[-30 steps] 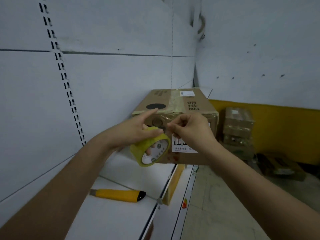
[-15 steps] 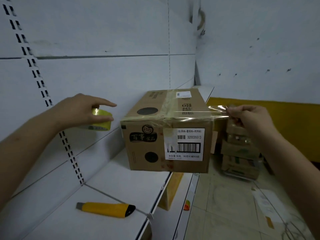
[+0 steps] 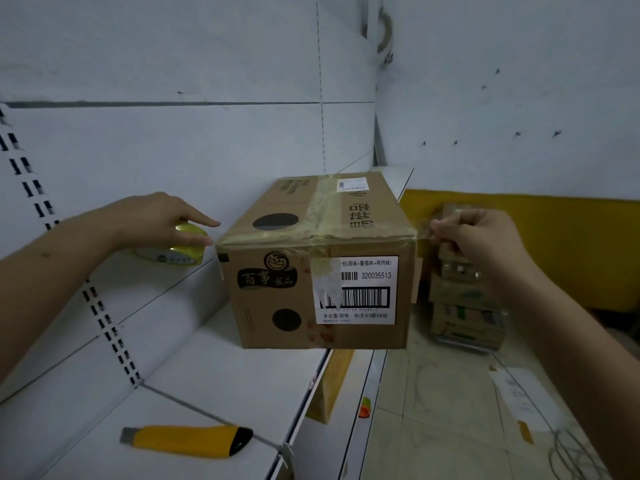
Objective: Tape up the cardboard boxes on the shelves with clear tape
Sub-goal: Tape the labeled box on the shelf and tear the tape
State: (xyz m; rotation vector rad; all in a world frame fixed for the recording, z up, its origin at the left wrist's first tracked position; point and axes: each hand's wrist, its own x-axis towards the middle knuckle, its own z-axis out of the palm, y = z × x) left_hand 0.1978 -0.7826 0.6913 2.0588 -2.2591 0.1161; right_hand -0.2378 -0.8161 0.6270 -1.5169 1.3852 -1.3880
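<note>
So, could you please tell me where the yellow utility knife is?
The yellow utility knife lies on the white shelf, lower left, nearer than the cardboard box.

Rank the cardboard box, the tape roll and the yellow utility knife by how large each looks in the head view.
1. cardboard box, by far the largest.
2. yellow utility knife, though it lies nearer the camera, which inflates it.
3. tape roll, partly covered by the left hand, so its rank against the knife is unsure.

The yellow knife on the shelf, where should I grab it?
Grab the knife by its long yellow middle, coming down from above with your grip across it. It lies flat on the shelf, nothing touches it, and the black tip end is narrower, so the handle is likely safer.
</note>
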